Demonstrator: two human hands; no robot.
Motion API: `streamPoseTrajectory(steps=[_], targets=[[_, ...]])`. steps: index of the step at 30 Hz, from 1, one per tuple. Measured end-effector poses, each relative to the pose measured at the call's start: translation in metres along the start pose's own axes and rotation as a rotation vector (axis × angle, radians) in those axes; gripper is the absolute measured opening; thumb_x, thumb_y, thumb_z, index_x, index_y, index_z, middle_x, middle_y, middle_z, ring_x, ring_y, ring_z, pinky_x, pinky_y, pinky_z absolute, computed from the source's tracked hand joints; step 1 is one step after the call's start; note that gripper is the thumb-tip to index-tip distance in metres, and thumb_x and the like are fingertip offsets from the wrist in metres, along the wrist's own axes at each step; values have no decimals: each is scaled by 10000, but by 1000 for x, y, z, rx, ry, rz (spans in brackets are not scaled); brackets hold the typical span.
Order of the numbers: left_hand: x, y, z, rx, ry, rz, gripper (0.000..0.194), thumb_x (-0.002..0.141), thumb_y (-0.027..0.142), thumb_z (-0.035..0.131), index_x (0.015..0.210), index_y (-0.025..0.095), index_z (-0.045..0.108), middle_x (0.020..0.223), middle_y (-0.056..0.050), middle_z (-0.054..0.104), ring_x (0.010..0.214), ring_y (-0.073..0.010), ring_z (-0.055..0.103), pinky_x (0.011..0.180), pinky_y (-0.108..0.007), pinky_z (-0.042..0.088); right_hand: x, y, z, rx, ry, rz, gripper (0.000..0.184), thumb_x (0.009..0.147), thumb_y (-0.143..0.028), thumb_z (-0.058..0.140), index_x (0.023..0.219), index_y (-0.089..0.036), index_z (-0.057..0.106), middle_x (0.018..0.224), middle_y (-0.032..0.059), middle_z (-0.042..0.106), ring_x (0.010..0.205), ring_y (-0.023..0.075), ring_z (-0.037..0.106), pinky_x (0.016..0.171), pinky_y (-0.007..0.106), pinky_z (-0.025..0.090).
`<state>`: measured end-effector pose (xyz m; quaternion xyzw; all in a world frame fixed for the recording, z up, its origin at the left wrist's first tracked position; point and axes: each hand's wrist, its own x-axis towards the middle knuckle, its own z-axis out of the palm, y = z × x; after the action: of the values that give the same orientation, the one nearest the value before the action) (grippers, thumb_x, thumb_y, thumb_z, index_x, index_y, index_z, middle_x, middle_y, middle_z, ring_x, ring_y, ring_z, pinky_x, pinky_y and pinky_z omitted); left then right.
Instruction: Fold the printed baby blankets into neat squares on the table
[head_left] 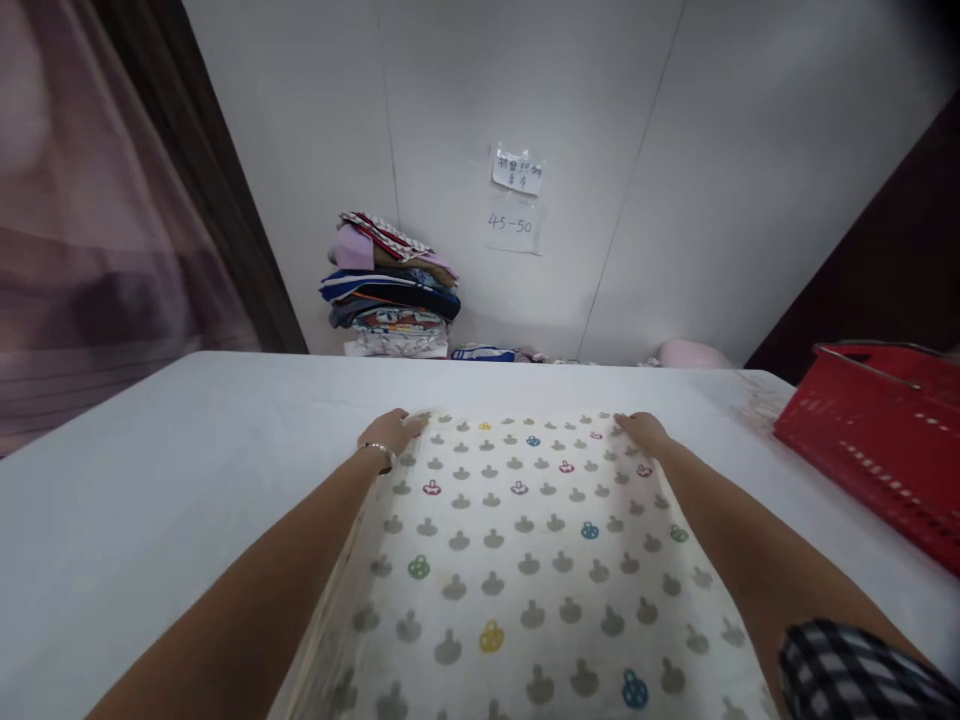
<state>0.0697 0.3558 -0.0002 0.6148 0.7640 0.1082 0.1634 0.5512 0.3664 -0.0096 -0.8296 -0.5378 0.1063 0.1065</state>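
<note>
A cream cloth printed with grey and a few coloured mushroom shapes stretches from the middle of the white table toward me, and its near end runs out of view. My left hand, with a bracelet at the wrist, grips the cloth's far left corner. At the far right corner, my right hand pinches the same edge. Between both hands the far edge lies nearly straight. Along the left side the cloth hangs in loose folds beside my forearm.
A red plastic basket with a metal handle stands at the table's right. Behind the white table rises a pile of folded clothes against the wall. Two paper notes are stuck there. A pinkish curtain hangs on the left.
</note>
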Motion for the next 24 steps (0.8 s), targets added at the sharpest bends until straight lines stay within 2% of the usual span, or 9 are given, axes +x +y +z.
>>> streamPoseTrajectory(steps=[4,7,11,14,17,21,24], targets=[[1,-2,-1,5,7,-62,313,740,456,506,884,199,612,1036,-117,652,968,-277,587,729,-313,438,-3,-3,8,-1,66,41,391,856,-389,402,1049,-126,618,1059,166,630,997,264,583,778,316,444],[2,-1,1,19,13,-101,304,742,433,506,896,190,604,1067,-138,638,978,-287,585,730,-329,438,-8,-1,14,-5,69,47,401,865,-388,376,1092,-138,590,1096,178,607,1032,279,561,814,366,432],[6,3,0,6,-16,-103,321,706,411,544,895,159,609,1054,-166,635,960,-304,595,712,-339,451,-2,1,9,26,27,42,426,837,-455,418,1017,-130,627,1062,174,623,1005,282,575,815,358,435],[9,9,-3,-21,-41,-76,313,634,321,611,890,143,623,1039,-161,643,954,-295,601,693,-307,461,8,-2,2,71,-23,39,430,737,-498,567,914,-118,662,1010,170,640,984,293,582,809,340,441],[10,15,-8,-61,-72,-75,326,560,266,672,855,132,642,979,-150,667,906,-291,620,665,-289,469,15,-7,-4,136,-67,69,431,631,-453,696,877,-99,672,948,180,650,962,310,584,785,350,451],[10,17,-15,-147,-115,-106,331,568,376,710,800,145,660,883,-116,694,843,-278,637,653,-302,484,12,-6,-10,265,-128,102,502,587,-423,745,947,-83,659,924,181,651,901,295,599,718,356,478],[8,16,-18,-362,-186,-166,360,605,480,696,759,155,677,786,-103,702,756,-265,646,664,-343,495,6,-2,-16,383,-188,101,524,627,-407,727,1023,-78,631,931,184,653,851,257,616,667,325,499]])
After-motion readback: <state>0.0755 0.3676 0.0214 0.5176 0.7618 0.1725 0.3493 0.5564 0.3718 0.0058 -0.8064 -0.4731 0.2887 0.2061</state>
